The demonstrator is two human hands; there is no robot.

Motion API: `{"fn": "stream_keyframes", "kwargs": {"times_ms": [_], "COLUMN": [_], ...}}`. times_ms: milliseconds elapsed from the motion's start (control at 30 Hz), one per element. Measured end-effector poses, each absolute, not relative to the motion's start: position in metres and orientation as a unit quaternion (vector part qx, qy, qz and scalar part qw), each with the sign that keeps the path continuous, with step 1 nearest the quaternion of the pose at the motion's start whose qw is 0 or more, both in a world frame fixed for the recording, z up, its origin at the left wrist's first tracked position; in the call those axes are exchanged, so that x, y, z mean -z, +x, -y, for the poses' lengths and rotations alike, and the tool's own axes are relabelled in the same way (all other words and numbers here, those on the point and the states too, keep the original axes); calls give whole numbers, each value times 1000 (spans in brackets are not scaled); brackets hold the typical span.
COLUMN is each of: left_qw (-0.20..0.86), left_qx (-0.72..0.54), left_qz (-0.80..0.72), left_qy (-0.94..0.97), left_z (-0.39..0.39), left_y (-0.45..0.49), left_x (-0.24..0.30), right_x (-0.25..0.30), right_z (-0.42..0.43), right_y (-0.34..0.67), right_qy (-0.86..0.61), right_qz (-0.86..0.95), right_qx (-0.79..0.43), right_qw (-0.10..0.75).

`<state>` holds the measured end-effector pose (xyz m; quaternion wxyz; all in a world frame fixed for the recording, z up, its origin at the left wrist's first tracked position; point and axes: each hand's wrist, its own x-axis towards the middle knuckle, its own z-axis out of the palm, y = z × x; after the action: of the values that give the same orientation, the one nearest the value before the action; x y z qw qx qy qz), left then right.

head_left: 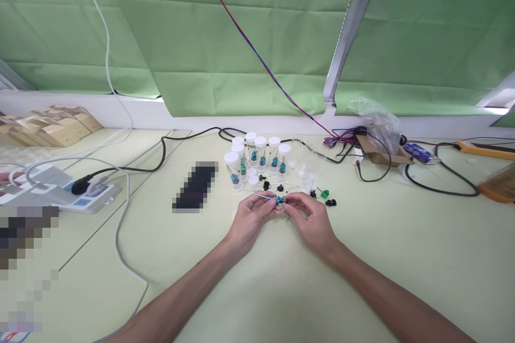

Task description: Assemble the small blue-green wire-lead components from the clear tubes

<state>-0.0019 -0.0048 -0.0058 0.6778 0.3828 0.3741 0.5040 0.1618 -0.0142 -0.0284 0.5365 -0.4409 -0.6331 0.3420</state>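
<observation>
My left hand [251, 215] and my right hand [308, 218] meet at the middle of the pale green table [402, 257]. Both pinch a small blue component with thin wire leads [277, 201] held between their fingertips. Just beyond the fingers stand several clear vials with white caps [257, 161], each holding a small blue or green part. Loose black parts [330, 203] and a green part [325, 193] lie on the table to the right of my hands.
A power strip [86, 195] with a black plug and cables sits at the left. A black cable [438, 182] loops at the right beside a small cardboard box [382, 155] with a plastic bag. Wooden blocks [60, 128] lie far left. Red-blue wires [257, 53] hang from above.
</observation>
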Motion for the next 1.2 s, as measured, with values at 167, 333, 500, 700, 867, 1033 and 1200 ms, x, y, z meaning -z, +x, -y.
{"fn": "stream_keyframes", "kwargs": {"times_ms": [167, 333, 500, 700, 867, 1033, 1200], "left_qw": [674, 669, 665, 665, 669, 673, 676], "left_qx": [-503, -502, -501, -500, -502, -499, -490], "left_qz": [-375, -375, -373, -376, -376, -371, -369], "left_qy": [391, 400, 409, 408, 399, 402, 408], "left_z": [5, 5, 4, 4, 5, 4, 4], "left_y": [-2, -2, -3, -3, -3, -3, -3], "left_x": [5, 5, 7, 7, 6, 8, 10], "right_x": [29, 28, 28, 28, 29, 28, 27], "right_z": [14, 14, 15, 15, 15, 15, 14], "right_y": [162, 162, 162, 162, 161, 162, 162], "right_qy": [-445, -444, -440, -435, -433, -427, -429], "right_qz": [635, 631, 631, 628, 626, 628, 622], "right_qx": [-338, -351, -358, -369, -380, -390, -397], "right_qw": [533, 530, 530, 529, 526, 521, 521]}}
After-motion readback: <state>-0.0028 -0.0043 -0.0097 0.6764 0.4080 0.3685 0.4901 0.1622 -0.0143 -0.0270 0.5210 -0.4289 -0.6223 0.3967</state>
